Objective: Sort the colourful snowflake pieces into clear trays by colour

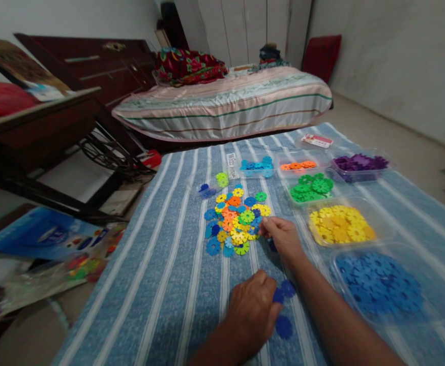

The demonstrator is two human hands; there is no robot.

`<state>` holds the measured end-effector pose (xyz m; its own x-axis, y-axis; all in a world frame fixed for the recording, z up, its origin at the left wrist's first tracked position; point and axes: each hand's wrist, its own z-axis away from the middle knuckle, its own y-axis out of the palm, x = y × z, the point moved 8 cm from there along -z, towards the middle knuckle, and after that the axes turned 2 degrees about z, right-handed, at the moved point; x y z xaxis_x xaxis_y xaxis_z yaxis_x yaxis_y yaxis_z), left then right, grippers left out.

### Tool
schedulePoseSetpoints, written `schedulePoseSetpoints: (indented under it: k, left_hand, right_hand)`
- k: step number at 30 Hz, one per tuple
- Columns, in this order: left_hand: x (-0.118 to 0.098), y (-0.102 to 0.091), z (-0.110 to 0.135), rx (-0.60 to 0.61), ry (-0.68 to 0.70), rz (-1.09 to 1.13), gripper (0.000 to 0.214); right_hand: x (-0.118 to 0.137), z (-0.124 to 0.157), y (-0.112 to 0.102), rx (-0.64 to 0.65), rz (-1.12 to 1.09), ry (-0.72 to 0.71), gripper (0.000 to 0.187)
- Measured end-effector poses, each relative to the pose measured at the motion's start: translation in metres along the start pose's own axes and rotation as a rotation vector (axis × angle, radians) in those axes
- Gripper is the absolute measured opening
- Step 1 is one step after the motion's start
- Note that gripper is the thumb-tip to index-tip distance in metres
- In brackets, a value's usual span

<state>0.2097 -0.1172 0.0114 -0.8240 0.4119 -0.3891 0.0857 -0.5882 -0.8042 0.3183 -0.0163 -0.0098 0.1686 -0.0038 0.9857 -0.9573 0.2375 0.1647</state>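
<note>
A mixed pile of notched plastic flower discs (230, 221) in blue, yellow, orange and green lies on the striped cloth. At its right edge is my right hand (283, 239), thumb and fingertips pinched together beside the blue discs; what lies between them is hidden. A dark blue disc (272, 245) shows partly under that hand. Closer to me, my left hand (253, 307) is closed, knuckles up, and its fingertips are hidden. Right beside its fingers are dark blue discs (289, 288), with another dark blue disc (284, 327) just nearer to me.
Clear tubs of sorted discs line the right: blue (378, 284), yellow (340, 223), green (312, 188), purple (360, 162), orange (297, 165), light blue (257, 166). A small clear container (207, 190) sits left of them. A bed (226, 107) stands beyond the striped cloth (161, 244).
</note>
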Motion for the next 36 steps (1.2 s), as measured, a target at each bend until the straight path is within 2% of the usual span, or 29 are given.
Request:
schedulePoseSetpoints:
  k: [8,10,14,19,25,30,36]
  left_hand:
    - [0.005,-0.003,0.001,-0.15,0.042,0.219,0.009]
    - [0.005,-0.005,0.001,-0.165,0.058,0.306,0.004]
    - [-0.001,-0.007,-0.004,-0.159,0.096,0.44,0.011]
    - [-0.01,-0.004,-0.021,-0.143,0.084,0.355,0.003]
    - [-0.011,0.009,-0.024,-0.072,0.036,0.215,0.021]
    - [-0.007,0.015,-0.02,-0.138,0.059,0.211,0.021]
    - [-0.007,0.015,-0.019,-0.139,0.048,0.263,0.017]
  right_hand:
    - [0.0,0.0,0.0,-0.015,0.009,-0.01,0.046]
    - [0.001,0.001,0.0,-0.007,0.013,-0.011,0.046]
    - [0.001,0.001,0.001,0.003,0.028,-0.012,0.047]
    - [0.0,0.001,0.001,0.003,0.036,-0.005,0.049]
    - [0.0,0.002,0.002,0.0,0.032,0.011,0.048]
    - [0.0,0.003,0.001,-0.003,0.029,0.002,0.049]
    - [0.0,0.004,0.001,-0.006,0.047,0.002,0.049]
